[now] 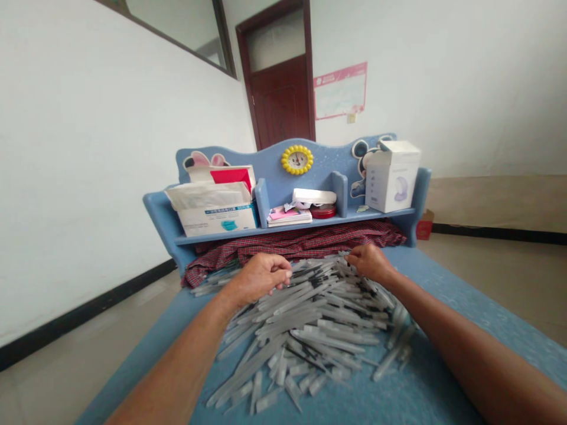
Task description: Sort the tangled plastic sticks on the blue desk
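A wide heap of slim, translucent grey plastic pieces, long ones and short ones like pen barrels and caps, lies on the blue tabletop. Dark thin pieces show among them. Over the heap's left side is my left hand, fingers curled and the thumb brought against them; whatever is between them cannot be made out. At the far right edge of the heap, my right hand has its fingertips pinched together down at the pieces. What it pinches is too small to name.
Behind the heap lies a bunched red checked cloth. A blue shelf carries a mask box, papers, a red round tin and a white box. A yellow flower-shaped clock is on its back panel.
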Demonstrator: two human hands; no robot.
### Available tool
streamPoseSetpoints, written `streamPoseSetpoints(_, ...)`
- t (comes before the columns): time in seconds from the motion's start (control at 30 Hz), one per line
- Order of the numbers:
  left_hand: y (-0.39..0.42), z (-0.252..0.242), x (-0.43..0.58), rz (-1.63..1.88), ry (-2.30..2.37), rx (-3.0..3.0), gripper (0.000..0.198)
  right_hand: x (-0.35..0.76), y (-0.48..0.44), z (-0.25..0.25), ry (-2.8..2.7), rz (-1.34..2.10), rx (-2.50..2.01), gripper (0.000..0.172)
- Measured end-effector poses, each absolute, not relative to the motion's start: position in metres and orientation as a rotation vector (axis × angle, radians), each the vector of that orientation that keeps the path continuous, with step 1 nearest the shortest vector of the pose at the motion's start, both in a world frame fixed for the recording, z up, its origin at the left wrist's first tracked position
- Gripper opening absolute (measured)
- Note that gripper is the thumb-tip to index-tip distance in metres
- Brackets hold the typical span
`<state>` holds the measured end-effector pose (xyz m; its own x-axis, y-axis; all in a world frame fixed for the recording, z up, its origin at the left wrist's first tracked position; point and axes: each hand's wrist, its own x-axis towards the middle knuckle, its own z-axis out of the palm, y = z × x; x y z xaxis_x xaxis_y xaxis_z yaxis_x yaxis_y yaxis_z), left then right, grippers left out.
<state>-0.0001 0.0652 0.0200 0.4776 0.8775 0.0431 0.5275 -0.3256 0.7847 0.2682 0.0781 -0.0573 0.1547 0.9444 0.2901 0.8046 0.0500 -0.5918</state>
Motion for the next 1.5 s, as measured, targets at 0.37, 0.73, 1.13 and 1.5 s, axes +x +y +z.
streamPoseSetpoints(0.37,0.067,0.015,0.0,0.849,0.997,1.743,0.015,0.259,0.068,-0.046,-1.629,0.32,-1.628,0.033)
streamPoseSetpoints(0.73,0.035,0.027,0.032,1.224,0.432,1.016,0.009,0.174,0.006,-0.014,-1.939,0.867,-0.96,0.035)
streamPoseSetpoints(1.13,0.039,0.059,0.045,1.275,0.469,0.925,0.016,0.125,-0.013,0.0,-1.344,1.552,-0.773,0.045)
streamPoseSetpoints(1.5,0.043,0.067,0.009,1.152,1.116,2.216,0.022,0.184,-0.019,-0.007,-1.844,0.746,-1.37,0.029)
